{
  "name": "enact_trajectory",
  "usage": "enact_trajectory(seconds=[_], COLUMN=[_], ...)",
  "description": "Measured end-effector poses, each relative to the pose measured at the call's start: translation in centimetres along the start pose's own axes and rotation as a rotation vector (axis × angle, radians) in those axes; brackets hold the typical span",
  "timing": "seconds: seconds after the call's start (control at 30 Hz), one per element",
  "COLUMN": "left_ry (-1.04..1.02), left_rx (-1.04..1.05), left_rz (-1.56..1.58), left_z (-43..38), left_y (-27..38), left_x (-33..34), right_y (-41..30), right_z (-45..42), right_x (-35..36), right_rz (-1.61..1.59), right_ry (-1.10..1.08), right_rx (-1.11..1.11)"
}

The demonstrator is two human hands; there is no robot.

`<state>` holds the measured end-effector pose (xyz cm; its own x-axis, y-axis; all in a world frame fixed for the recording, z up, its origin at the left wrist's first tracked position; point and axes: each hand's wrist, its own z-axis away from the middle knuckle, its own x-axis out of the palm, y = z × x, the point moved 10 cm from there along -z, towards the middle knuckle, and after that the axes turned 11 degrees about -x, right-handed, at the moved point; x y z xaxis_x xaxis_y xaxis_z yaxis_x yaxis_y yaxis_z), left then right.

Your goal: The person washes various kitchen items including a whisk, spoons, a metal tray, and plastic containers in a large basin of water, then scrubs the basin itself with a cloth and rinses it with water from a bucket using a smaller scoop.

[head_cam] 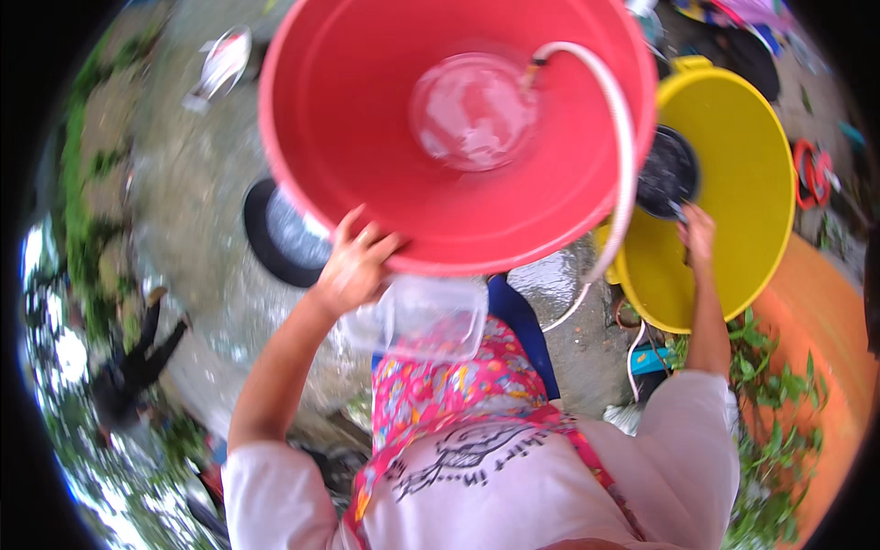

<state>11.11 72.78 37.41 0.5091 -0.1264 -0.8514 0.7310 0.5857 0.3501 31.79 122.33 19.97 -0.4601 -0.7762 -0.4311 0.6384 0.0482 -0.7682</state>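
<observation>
A big red plastic tub stands in front of me, with a little water at its bottom. A white hose bends over its right rim, its nozzle end inside. My left hand grips the near-left rim, fingers over the inner side. Just below that hand is a clear plastic container; whether the hand touches it is hard to tell. My right hand holds the handle of a black dipper with water in it. That dipper is over the yellow plastic tub on the right.
On the wet concrete floor, a black basin of water sits left of the red tub. An orange curved wall and leafy plants border the right. Another person is at far left.
</observation>
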Motion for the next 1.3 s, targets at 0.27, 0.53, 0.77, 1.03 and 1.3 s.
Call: enact_trajectory(seconds=[0.27,0.53,0.77,1.03,1.3], left_ry=[0.123,0.412,0.604,0.959,1.081], left_rx=[0.069,0.095,-0.555,-1.464,-2.021], left_rz=[-0.071,-0.033,0.417,1.379,1.05], left_z=[0.4,0.2,10.9,24.3,28.2], left_y=[-0.3,1.0,-11.2,-32.4,-38.1], left_x=[2.2,0.0,4.2,23.8,30.5], right_y=[-12.4,-28.2,-35.7,-33.9,-31.4], right_z=[10.0,19.2,23.6,26.0,29.5], right_x=[-4.7,-0.5,14.2,41.2,60.0], right_rz=[-0.121,-0.165,-0.125,0.391,1.101], right_ry=[0.04,-0.034,-0.308,-0.796,-0.752], right_rx=[-0.15,-0.294,-0.331,-0.545,-0.809])
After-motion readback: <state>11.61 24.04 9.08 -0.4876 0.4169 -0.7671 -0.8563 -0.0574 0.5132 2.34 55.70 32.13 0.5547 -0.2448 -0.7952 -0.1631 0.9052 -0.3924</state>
